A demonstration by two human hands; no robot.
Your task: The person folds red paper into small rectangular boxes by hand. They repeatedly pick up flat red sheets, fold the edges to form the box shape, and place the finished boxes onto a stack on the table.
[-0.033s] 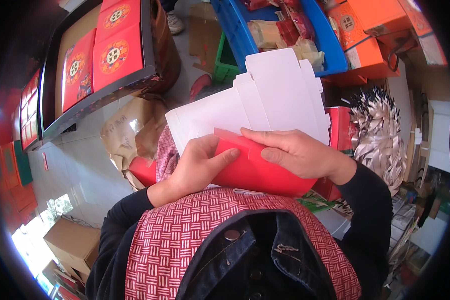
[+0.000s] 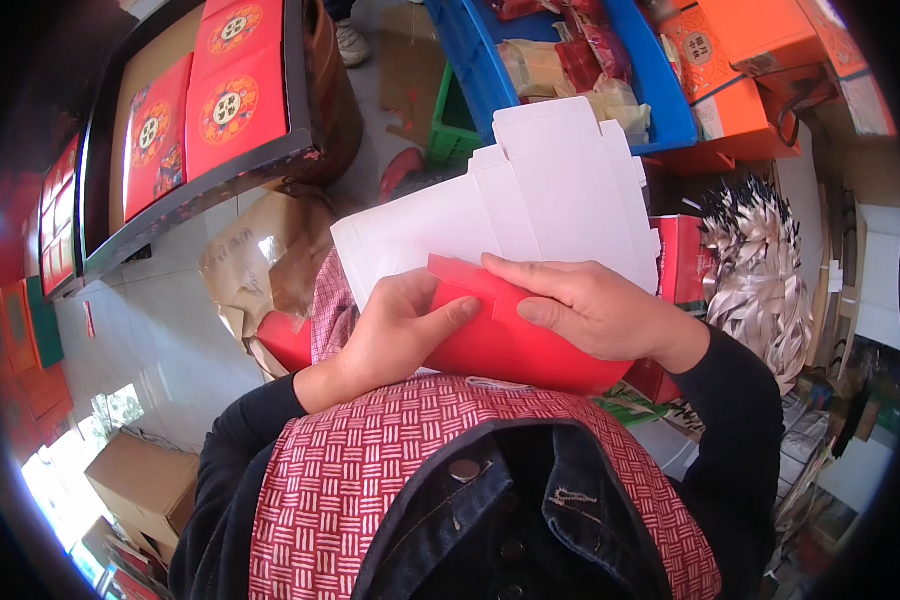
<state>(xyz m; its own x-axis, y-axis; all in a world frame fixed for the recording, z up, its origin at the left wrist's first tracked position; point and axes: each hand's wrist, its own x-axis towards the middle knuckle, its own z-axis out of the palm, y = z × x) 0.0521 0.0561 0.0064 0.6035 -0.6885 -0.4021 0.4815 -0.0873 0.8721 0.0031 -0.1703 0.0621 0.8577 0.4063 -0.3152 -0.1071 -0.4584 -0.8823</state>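
Red card panel (image 2: 530, 365), held just above the apron (image 2: 340, 470), its long axis running from ten to four o'clock. The left hand (image 2: 395, 325) pinches it at ten o'clock, thumb on the face, fingers mostly hidden behind; the right hand (image 2: 605, 310) grips at one o'clock, forefinger along the top edge. The narrow flap (image 2: 455, 270) lies between both, about equally near. The white die-cut blank (image 2: 540, 200) spreads toward twelve; whether they join, I cannot tell.

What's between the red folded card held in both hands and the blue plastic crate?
In the head view, flat white die-cut cardboard lies there.
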